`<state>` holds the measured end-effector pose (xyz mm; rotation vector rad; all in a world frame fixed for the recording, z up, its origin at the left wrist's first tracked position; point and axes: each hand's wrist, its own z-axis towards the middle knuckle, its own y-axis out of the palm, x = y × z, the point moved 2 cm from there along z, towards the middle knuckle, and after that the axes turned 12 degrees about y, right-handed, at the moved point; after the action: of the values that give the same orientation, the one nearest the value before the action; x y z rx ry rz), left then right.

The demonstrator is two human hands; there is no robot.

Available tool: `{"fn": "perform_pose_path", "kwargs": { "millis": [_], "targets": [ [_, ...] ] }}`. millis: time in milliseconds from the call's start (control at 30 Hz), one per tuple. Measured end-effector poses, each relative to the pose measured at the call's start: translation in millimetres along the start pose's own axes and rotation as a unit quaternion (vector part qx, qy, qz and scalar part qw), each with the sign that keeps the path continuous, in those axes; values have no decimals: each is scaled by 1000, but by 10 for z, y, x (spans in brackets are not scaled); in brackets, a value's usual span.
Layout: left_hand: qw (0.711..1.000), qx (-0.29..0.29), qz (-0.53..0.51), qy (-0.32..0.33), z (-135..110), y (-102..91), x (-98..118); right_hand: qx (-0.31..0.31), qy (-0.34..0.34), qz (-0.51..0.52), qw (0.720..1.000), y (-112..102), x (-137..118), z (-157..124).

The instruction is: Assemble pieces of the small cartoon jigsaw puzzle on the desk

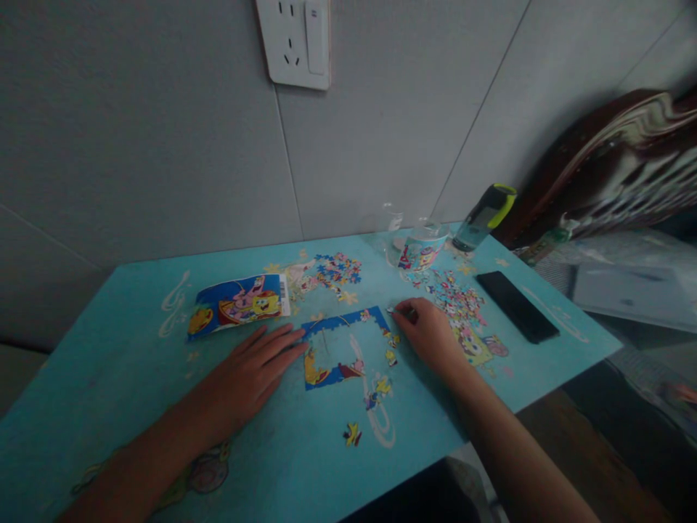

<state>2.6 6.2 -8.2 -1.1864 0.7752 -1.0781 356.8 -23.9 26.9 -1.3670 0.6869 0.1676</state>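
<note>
A partly joined jigsaw puzzle lies mid-table, its blue top strip, left side and part of the bottom linked around a bare middle. My left hand rests flat with fingers spread, the fingertips at the puzzle's left edge. Just off its top right corner, my right hand is closed in a pinch on a small puzzle piece. Loose yellow and blue pieces lie below and right of the frame, with a few yellow ones nearer me.
A blue cartoon packet lies left. Piles of pieces sit behind the puzzle and beyond my right hand. Clear cups, a dark bottle and a black phone stand or lie to the right. A wall backs the table.
</note>
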Motion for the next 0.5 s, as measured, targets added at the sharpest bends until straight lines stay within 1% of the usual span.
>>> {"fn": "perform_pose_path", "kwargs": {
  "millis": [133,333,433,500],
  "targets": [
    [1000,-5,2,-2,-2,4,2,-9,12,17,1000,-19,-11,-15],
    [1000,-14,0,-9,-9,9,4,-4,7,27,1000,-9,-13,-23],
    [1000,-3,-6,-8,-7,5,1,0,11,30,999,-3,-4,-11],
    [1000,6,-5,-3,-7,5,-6,17,16,22,999,-21,15,7]
  ]
}}
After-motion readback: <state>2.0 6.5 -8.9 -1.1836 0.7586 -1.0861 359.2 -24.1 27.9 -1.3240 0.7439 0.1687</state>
